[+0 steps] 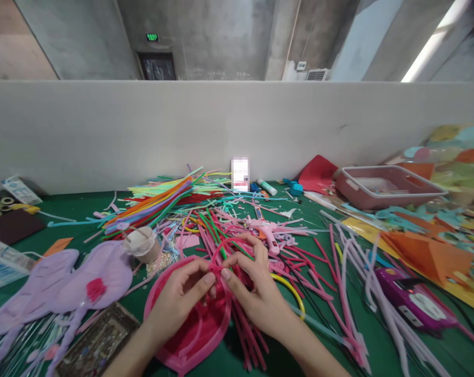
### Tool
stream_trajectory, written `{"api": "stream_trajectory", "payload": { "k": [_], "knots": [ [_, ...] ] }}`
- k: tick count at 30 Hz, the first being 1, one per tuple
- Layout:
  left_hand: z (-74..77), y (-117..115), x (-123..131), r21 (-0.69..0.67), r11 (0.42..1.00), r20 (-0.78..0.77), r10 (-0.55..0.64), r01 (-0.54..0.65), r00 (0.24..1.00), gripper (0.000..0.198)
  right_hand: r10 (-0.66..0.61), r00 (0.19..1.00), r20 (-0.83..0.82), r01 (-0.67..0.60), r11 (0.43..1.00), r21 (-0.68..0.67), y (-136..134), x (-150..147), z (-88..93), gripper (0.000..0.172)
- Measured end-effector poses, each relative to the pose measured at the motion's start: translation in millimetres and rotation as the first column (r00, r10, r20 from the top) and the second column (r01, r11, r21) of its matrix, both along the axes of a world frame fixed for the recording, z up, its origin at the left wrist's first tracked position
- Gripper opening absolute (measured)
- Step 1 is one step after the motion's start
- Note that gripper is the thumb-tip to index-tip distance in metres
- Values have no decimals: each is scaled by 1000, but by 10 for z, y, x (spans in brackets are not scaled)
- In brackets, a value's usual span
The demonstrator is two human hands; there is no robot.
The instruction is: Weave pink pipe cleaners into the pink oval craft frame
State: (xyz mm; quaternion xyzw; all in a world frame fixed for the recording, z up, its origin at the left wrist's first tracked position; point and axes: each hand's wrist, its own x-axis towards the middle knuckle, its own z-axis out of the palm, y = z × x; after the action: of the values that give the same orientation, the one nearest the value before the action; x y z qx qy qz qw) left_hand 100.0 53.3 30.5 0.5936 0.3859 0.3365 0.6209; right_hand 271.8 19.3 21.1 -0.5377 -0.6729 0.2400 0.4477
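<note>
My left hand (185, 290) and my right hand (254, 275) meet at the middle, fingertips pinched on a bright pink pipe cleaner (218, 267). A pink strand arches up from between them past my right fingers. Beneath the hands lies a red, leaf-shaped piece with a thick pink fuzzy rim (197, 356); the hands hide its upper part. Close by my right wrist is a bundle of deep pink pipe cleaners (246, 335), with a yellow curved strand (297, 296) beyond it. Exactly how the pinched strands are joined is too small to tell.
Lilac fuzzy wings (107, 272), a paper cup (140, 246) and a cluttered shallow box (99, 340) are at left. A colourful pipe-cleaner pile (162, 199) and pink glue gun (268, 234) sit behind. At right are a purple device (413, 303) and a pink basin (389, 196).
</note>
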Motion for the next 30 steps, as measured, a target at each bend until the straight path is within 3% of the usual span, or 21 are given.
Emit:
{"api": "stream_trajectory", "payload": {
  "k": [3,9,14,17,22,27,30],
  "knots": [
    [-1,12,-41,28,999,-16,-23,23,1000,27,-18,1000,25,17,999,28,-13,-28,7,13],
    [-83,-3,-23,-91,992,98,-77,86,992,28,39,999,-20,-40,998,-51,-43,-18,56,14],
    [-67,26,-15,-31,990,-46,-137,136,990,28,47,992,113,-46,999,-11,-35,44,95,8],
    [-34,42,-22,31,993,-106,-114,118,988,26,-3,983,185,-6,999,48,-18,62,87,9],
    [12,44,-31,37,997,-72,-59,62,996,25,6,982,189,-17,998,59,-15,58,52,11],
    [39,49,-61,49,994,-111,-94,100,989,26,-53,999,-2,53,987,155,12,88,88,15],
    [58,40,-77,143,976,-230,-128,163,965,23,4,974,-225,-25,996,-91,53,89,102,21]
  ]
}}
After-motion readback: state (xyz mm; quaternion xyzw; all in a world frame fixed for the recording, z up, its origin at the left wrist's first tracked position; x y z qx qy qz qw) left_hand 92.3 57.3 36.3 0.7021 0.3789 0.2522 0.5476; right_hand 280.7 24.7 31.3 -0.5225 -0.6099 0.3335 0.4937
